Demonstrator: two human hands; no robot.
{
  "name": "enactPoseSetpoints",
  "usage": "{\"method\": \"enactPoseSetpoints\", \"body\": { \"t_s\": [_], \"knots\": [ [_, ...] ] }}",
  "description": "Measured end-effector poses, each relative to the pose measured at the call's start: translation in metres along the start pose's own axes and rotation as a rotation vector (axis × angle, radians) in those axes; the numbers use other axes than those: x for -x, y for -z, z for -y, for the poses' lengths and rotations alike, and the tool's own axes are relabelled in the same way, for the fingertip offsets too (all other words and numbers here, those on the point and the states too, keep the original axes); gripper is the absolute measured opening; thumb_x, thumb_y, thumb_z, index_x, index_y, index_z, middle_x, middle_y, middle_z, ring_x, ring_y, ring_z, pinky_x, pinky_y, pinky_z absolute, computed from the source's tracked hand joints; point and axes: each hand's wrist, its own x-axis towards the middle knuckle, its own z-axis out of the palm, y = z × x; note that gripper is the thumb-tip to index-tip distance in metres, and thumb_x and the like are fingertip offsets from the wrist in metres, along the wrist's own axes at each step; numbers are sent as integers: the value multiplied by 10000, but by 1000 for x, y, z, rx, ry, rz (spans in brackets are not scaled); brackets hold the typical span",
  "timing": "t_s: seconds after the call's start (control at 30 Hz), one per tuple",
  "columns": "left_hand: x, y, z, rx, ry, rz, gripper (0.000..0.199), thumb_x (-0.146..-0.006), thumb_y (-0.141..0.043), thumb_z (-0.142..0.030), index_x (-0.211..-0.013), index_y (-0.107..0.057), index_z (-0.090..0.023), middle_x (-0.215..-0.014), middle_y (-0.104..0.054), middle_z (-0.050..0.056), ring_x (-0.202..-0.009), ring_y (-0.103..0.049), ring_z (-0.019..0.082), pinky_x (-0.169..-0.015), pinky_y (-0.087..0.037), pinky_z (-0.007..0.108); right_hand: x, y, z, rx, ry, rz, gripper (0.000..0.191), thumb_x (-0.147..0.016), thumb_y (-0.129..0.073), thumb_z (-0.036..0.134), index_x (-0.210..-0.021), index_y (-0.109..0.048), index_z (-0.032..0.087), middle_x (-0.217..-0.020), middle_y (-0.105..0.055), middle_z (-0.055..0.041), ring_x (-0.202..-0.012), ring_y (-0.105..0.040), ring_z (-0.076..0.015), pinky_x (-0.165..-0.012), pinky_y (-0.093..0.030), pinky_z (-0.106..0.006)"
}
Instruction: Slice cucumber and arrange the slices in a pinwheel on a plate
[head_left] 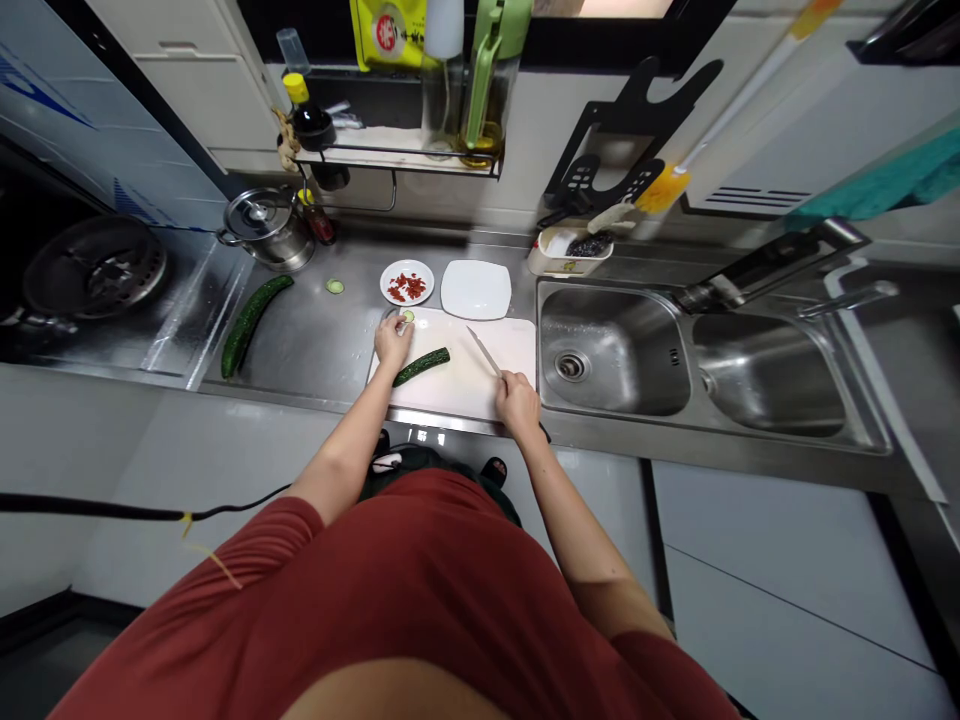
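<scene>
My right hand [517, 402] grips the handle of a knife [484, 350], its blade angled up and left over the white cutting board [472, 390]. Over the board's upper left corner, my left hand [394, 340] pinches a small pale-green cucumber slice [408, 316] between its fingertips. A length of dark green cucumber [422, 366] lies on the board between both hands, its left end close to my left wrist. Behind the board stand a small white plate [385, 283] of chopped red pieces and a bare white square plate [475, 290].
On the steel counter at left lie a whole cucumber [251, 325] and a cut cucumber end [334, 286]. A lidded pot [268, 230] stands behind them, with a frying pan [94, 268] farther left. To the right is a double sink [615, 350]; a bottle shelf [397, 158] hangs above.
</scene>
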Motion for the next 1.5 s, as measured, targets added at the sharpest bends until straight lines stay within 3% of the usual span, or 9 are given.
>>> {"method": "enactPoseSetpoints", "body": {
  "t_s": [0.2,0.37,0.53,0.7,1.13,1.5],
  "knots": [
    [28,8,-8,39,-129,95,271,-847,-572,-349,-1042,-688,-201,-1008,-649,78,-915,-597,201,-887,-454,324,-7,5,12,-54,104,2,355,-1002,-332,276,-1256,-563,188,-1106,-611,-85,-935,-584,-188,-782,-388,-254],
    [48,11,-15,5,-302,240,231,-877,-555,-344,-1002,-712,-229,-1050,-647,72,-1028,-571,220,-946,-426,334,-14,12,27,-71,178,90,299,-997,-342,272,-1128,-587,162,-1047,-656,-96,-925,-600,-198,-757,-380,-249],
    [55,2,-17,32,-431,330,252,-903,-525,-340,-1047,-716,-260,-1058,-651,59,-1034,-573,205,-940,-424,319,-18,11,41,-86,151,158,248,-986,-373,246,-1059,-587,144,-997,-681,-115,-902,-626,-212,-726,-377,-247],
    [51,-7,-14,24,-453,392,264,-913,-511,-336,-1062,-717,-265,-1086,-663,59,-1036,-586,196,-936,-426,311,-23,4,53,-80,139,201,239,-986,-392,237,-1100,-570,125,-1006,-685,-137,-927,-638,-223,-750,-394,-250],
    [50,-11,-7,9,-548,398,259,-922,-508,-340,-1047,-715,-249,-1081,-679,65,-1033,-590,188,-948,-432,327,-23,-2,65,-100,153,222,246,-969,-392,193,-1125,-560,103,-1008,-685,-151,-944,-642,-224,-790,-423,-257],
    [49,-19,2,-22,-715,271,260,-935,-499,-343,-1012,-719,-228,-1016,-697,55,-934,-607,190,-858,-472,332,-18,-2,69,-98,109,292,238,-962,-370,166,-1125,-532,103,-1036,-666,-163,-967,-642,-244,-822,-449,-291]
  ]
}}
